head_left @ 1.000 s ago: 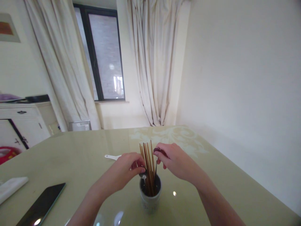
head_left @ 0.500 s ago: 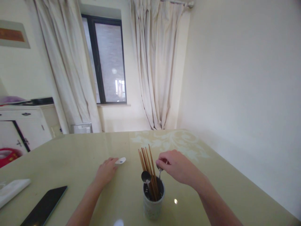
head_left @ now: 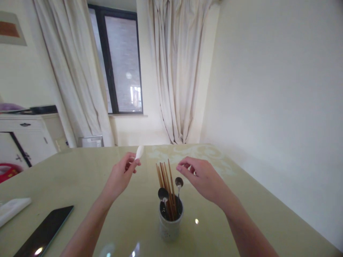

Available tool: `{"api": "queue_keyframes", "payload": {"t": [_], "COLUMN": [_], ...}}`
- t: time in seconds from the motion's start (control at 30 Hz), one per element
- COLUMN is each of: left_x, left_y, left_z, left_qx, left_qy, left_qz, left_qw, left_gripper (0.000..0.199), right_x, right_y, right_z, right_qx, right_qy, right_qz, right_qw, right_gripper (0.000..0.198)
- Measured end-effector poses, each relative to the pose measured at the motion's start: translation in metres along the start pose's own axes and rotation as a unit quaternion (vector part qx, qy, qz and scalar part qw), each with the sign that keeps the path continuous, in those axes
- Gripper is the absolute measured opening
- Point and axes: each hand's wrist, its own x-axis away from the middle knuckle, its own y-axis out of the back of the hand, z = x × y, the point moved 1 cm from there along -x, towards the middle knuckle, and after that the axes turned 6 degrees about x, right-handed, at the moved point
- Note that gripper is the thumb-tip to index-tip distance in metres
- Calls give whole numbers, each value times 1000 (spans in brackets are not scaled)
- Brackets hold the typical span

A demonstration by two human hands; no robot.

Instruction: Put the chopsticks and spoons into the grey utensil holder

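Raised off the table, my left hand [head_left: 123,173] is closed on a white spoon [head_left: 139,152], whose bowl points up past the fingertips. My right hand [head_left: 200,175] hovers above and to the right of the utensil holder [head_left: 169,232], fingers curled loosely, holding nothing. Just below its fingertips, a metal spoon [head_left: 179,182] leans on the holder's right side, apart from the hand. Several wooden chopsticks [head_left: 166,189] stand in the holder, along with a second metal spoon [head_left: 163,194] at the front left.
A dark flat tablet-like device [head_left: 44,232] lies at the left of the glossy table [head_left: 128,221], beside a white object [head_left: 14,210]. Behind are a white cabinet [head_left: 32,135], curtains [head_left: 179,71] and a window. A plain wall borders the right.
My left hand has lifted the white spoon from the tabletop and tilted it upright. My right hand has let go of the metal spoon, which now rests in the holder, and has moved slightly up.
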Motion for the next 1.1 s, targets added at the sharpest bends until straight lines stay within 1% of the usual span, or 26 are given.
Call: {"api": "queue_keyframes", "payload": {"t": [0.07, 0.13, 0.2, 0.23, 0.27, 0.33, 0.4, 0.53, 0.6, 0.67, 0.77, 0.83, 0.97, 1.03, 1.1], "left_x": [12, 29, 45, 51, 56, 60, 60, 52, 47, 42, 38, 37, 35, 34, 34], "left_y": [-4, -13, -24, -29, -32, -35, -33, -25, -23, -25, -29, -33, -37, -37, -33], "left_z": [-45, -81, -104, -110, -114, -115, -113, -106, -101, -97, -89, -85, -80, -80, -80], "left_qx": [34, 28, 15, 6, -2, -15, -12, 33, 28, 1, -26, -32, -19, -11, -12], "left_qy": [-65, -134, -191, -214, -231, -249, -237, -147, -122, -116, -107, -98, -84, -75, -60], "left_qz": [-16, 5, 51, 63, 67, 59, 63, 82, 96, 138, 206, 233, 267, 274, 273], "left_qw": [997, 991, 980, 975, 971, 967, 969, 985, 987, 984, 972, 967, 960, 959, 960], "left_gripper": [29, 23, 18, 17, 17, 15, 12, 20, 24, 26, 23, 19, 15, 13, 13], "right_x": [5, 10, 14, 16, 16, 15, 13, 10, 10, 9, 7, 5, 2, 2, 3], "right_y": [7, 12, 13, 14, 13, 13, 13, 19, 21, 21, 15, 8, -14, -25, -34], "right_z": [8, 16, 22, 24, 25, 23, 19, 8, 2, -1, -1, 1, 9, 10, 9], "right_qx": [-87, -157, -156, -133, -108, -75, -69, -24, 12, 46, 81, 89, 117, 134, 145], "right_qy": [13, 29, 54, 68, 80, 92, 87, 64, 57, 61, 78, 87, 98, 100, 97], "right_qz": [-39, -51, -66, -79, -91, -106, -111, -108, -84, -51, -4, 30, 103, 133, 148], "right_qw": [995, 986, 984, 986, 987, 987, 988, 992, 995, 996, 994, 992, 983, 977, 974], "right_gripper": [32, 36, 26, 19, 17, 15, 11, 11, 7, 4, 9, 11, 12, 11, 11]}}
